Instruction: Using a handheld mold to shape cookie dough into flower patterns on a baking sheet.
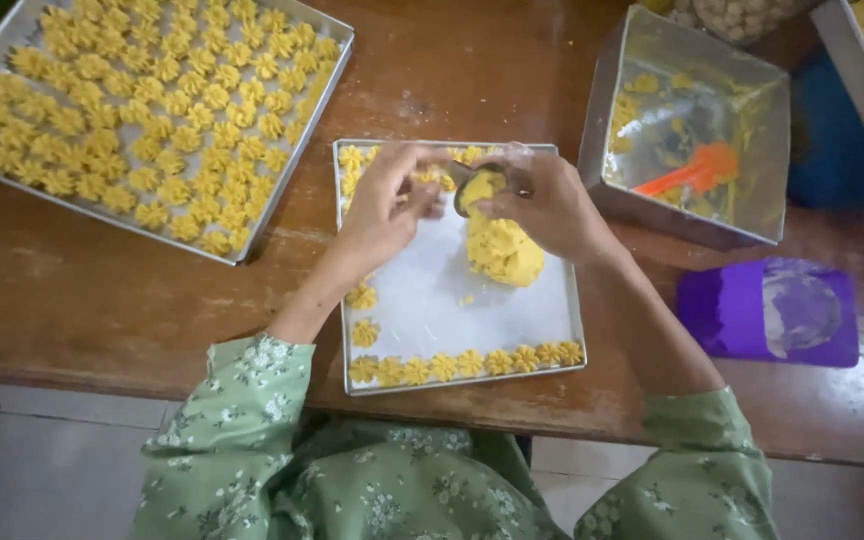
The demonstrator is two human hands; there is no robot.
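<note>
Nearest the person, at the table's (72, 300) front edge, a small metal tray (422, 310) holds a row of yellow flower-shaped cookies (472, 362) along its near rim and a lump of yellow dough (502, 250) on its white floured middle. Over the tray's far half both hands meet — the right hand (547, 205) grips a small round mould (479, 187) packed with dough, just above the lump, while the left hand (387, 205) curls beside it, fingertips pinched at the mould's edge. Farther back, toward the far left corner, a large tray (297, 165) is crowded with shaped cookies; toward the far right stands a square tin (692, 140) with an orange spatula (692, 172) — a purple lid (767, 310) lies nearer.
</note>
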